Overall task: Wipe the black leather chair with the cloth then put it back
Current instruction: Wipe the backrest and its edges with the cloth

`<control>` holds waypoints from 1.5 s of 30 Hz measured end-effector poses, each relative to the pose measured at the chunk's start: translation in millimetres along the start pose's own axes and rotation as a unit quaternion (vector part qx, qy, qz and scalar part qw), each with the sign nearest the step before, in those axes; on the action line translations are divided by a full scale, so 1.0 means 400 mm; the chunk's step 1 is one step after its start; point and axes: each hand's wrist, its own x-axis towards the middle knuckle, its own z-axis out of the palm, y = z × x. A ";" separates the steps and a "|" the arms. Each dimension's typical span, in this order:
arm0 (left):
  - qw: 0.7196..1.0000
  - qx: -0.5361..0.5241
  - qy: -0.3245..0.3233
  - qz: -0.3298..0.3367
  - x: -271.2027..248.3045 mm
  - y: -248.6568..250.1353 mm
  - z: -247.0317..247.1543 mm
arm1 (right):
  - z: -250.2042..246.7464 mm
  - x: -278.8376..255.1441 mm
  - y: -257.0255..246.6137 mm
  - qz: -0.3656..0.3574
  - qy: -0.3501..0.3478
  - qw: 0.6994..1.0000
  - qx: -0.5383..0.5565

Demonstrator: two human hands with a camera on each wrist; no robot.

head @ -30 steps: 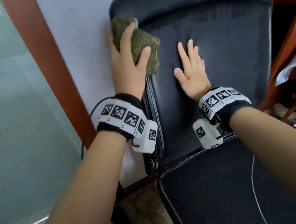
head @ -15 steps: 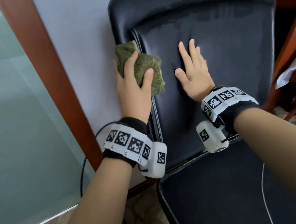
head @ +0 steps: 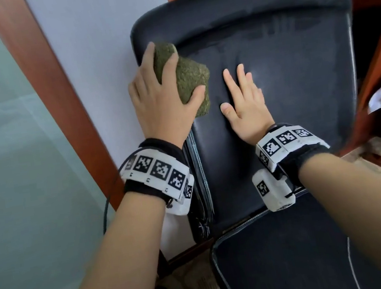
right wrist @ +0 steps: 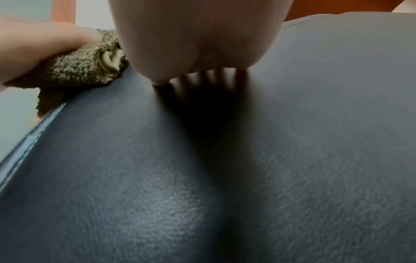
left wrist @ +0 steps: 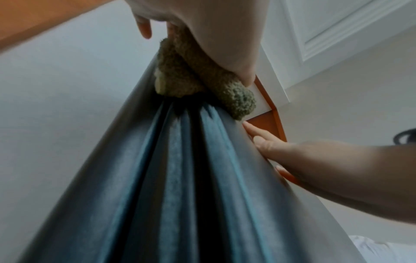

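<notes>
Green cloth (head: pixel 185 80) gripped in left hand (head: pixel 161 104) on black leather chair (head: pixel 296 66), right hand (head: pixel 246 108) flat, fingers straight

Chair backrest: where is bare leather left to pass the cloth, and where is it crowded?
Bare leather runs from the right hand to the backrest's right edge, and along the top band above both hands. The seat below the wrists is bare. The left edge is crowded: the left hand grips the green cloth there.

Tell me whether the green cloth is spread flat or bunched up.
Bunched up. The green cloth sits as a thick wad in the left hand, fingers curled over it, pressed against the left edge of the chair backrest; folds show in the right wrist view.
</notes>
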 end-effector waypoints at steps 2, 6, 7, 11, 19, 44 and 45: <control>1.000 -0.004 -0.003 -0.008 -0.012 0.000 0.004 | -0.002 -0.002 -0.001 -0.003 -0.002 1.000 0.000; 0.998 -0.056 -0.012 -0.027 -0.056 0.000 0.009 | -0.010 -0.007 0.001 -0.006 -0.008 1.000 0.000; 0.997 -0.071 -0.017 -0.038 -0.073 0.001 0.010 | -0.012 -0.007 0.000 -0.005 -0.010 1.000 -0.001; 0.991 -0.108 -0.049 -0.065 -0.157 0.012 0.012 | -0.014 -0.010 -0.003 0.001 -0.019 1.000 -0.006; 0.993 -0.121 -0.014 -0.003 -0.088 0.000 -0.031 | -0.015 -0.011 -0.005 0.004 -0.015 1.000 -0.013; 0.992 -0.104 -0.060 0.034 -0.177 -0.021 -0.025 | -0.007 -0.009 -0.004 0.013 -0.004 1.000 -0.012; 0.992 -0.114 -0.048 0.030 -0.153 -0.021 -0.037 | -0.008 -0.009 -0.004 0.014 -0.002 1.000 -0.014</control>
